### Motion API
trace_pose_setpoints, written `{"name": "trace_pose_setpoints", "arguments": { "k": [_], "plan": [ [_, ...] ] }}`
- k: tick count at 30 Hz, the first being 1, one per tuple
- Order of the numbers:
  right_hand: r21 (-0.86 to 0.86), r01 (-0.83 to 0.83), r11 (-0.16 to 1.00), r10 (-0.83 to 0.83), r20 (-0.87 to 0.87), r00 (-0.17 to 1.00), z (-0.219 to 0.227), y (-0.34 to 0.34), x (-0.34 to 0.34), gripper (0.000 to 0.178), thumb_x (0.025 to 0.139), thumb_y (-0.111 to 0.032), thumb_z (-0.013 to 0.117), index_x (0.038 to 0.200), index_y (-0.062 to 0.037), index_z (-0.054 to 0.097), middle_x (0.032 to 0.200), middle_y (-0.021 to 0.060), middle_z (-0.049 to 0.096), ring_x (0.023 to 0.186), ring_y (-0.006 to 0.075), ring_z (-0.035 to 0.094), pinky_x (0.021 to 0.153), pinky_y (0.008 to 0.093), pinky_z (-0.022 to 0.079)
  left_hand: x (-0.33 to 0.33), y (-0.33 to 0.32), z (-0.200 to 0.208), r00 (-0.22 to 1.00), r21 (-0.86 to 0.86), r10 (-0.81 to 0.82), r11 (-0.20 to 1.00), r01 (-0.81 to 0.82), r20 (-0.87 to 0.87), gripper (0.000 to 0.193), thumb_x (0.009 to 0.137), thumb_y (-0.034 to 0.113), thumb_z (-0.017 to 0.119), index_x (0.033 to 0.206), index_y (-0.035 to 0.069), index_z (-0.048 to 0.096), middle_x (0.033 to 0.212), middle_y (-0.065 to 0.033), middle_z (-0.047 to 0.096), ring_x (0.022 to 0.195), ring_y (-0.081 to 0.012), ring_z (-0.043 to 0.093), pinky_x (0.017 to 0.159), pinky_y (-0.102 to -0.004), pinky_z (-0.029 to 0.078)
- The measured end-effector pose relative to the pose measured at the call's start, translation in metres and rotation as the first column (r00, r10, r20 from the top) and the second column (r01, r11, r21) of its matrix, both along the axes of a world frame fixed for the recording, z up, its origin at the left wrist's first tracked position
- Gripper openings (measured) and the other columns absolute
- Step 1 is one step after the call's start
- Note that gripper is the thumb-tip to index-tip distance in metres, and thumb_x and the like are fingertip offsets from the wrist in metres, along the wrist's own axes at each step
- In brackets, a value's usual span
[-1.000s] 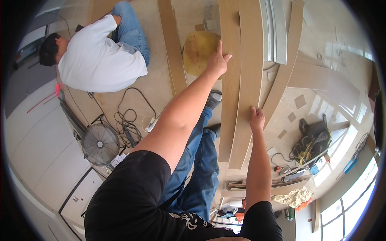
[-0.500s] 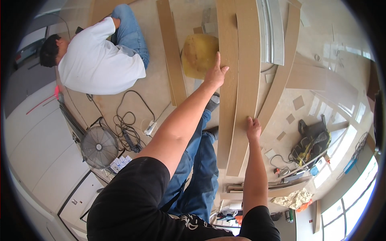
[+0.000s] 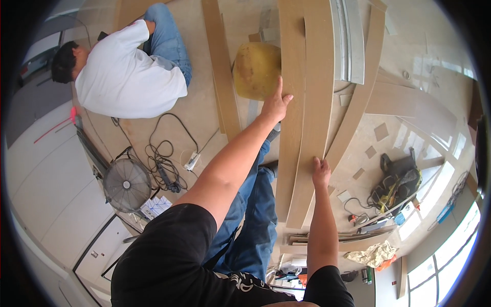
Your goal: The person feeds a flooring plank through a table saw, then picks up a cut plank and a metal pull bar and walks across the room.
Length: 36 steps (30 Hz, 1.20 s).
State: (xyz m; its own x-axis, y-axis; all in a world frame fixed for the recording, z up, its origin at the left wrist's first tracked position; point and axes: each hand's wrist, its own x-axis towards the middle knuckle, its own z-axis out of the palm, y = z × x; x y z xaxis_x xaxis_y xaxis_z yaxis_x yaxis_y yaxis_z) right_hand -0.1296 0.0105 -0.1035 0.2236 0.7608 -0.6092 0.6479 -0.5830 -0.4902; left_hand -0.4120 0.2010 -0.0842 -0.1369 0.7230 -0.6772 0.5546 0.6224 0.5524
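Two long wood-coloured boards lie lengthwise before me, overlapping: the left board [image 3: 292,77] and the right board [image 3: 318,97], whose near end reaches closer to me. My left hand [image 3: 276,106] grips the outer edge of the left board, index finger stretched along it and thumb across the top; its other fingers are partly hidden. Nearer to me, my right hand [image 3: 321,173] is closed on the outer edge of the right board, fingertips on top. Beside my left hand stands a worn yellow stool [image 3: 255,70], partly covered by the left board.
A person in a white shirt [image 3: 130,77] sits at far left. A floor fan [image 3: 127,185] and tangled cables [image 3: 163,163] lie left of my legs. Grey metal strips [image 3: 350,46] and another board [image 3: 358,97] lie right, with a black bag [image 3: 396,179] beyond. Stacked boards [image 3: 337,238] lie near me.
Both hands have come slightly nearer to me along the boards' edges. The near end of the right board also sits a little closer. The camera view has shifted slightly.
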Motion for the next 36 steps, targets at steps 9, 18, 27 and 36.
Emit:
{"name": "trace_pose_setpoints", "arguments": {
  "k": [9,18,27,36],
  "plan": [
    [-0.005,-0.016,1.000,0.016,0.041,0.999,-0.004,-0.023,0.011,0.048,0.095,-0.042,0.062,0.076,0.0009,0.050,0.066,0.0225,0.050,0.063,0.0403,0.047,0.060,0.0504,0.038,0.011,-0.022,-0.001,0.999,-0.057,-0.019,0.998,0.017,-0.043,0.080,0.101,0.042,0.053,0.160,0.020,0.003,0.104,-0.0322,0.067,0.095,-0.0469,0.066,0.082,-0.0501,0.054],
    [-0.002,-0.020,1.000,0.020,0.024,1.000,0.003,-0.041,0.012,0.047,0.094,-0.039,0.064,0.075,0.0015,0.049,0.066,0.0227,0.049,0.063,0.0390,0.047,0.060,0.0494,0.039,0.012,-0.045,0.005,0.995,-0.033,-0.060,0.998,0.058,-0.081,0.082,0.101,0.043,0.051,0.159,0.020,-0.002,0.093,-0.0301,0.068,0.084,-0.0460,0.067,0.074,-0.0516,0.054],
    [-0.073,0.010,0.997,-0.010,0.001,1.000,0.007,-0.060,0.019,0.046,0.094,-0.040,0.065,0.077,0.0006,0.051,0.067,0.0215,0.050,0.063,0.0362,0.047,0.060,0.0474,0.039,0.018,-0.064,0.008,0.994,-0.026,-0.064,0.998,0.062,-0.088,0.083,0.101,0.044,0.052,0.159,0.020,-0.001,0.082,-0.0285,0.067,0.074,-0.0454,0.065,0.067,-0.0516,0.053],
    [-0.055,0.007,0.998,-0.008,-0.029,1.000,0.012,-0.076,0.029,0.047,0.094,-0.040,0.066,0.075,0.0001,0.050,0.064,0.0176,0.048,0.060,0.0318,0.045,0.059,0.0456,0.038,0.031,-0.100,-0.029,0.995,0.135,-0.020,0.990,0.033,-0.097,0.081,0.101,0.043,0.053,0.159,0.018,0.002,0.080,-0.0296,0.067,0.070,-0.0456,0.065,0.061,-0.0518,0.051]
  ]
}}
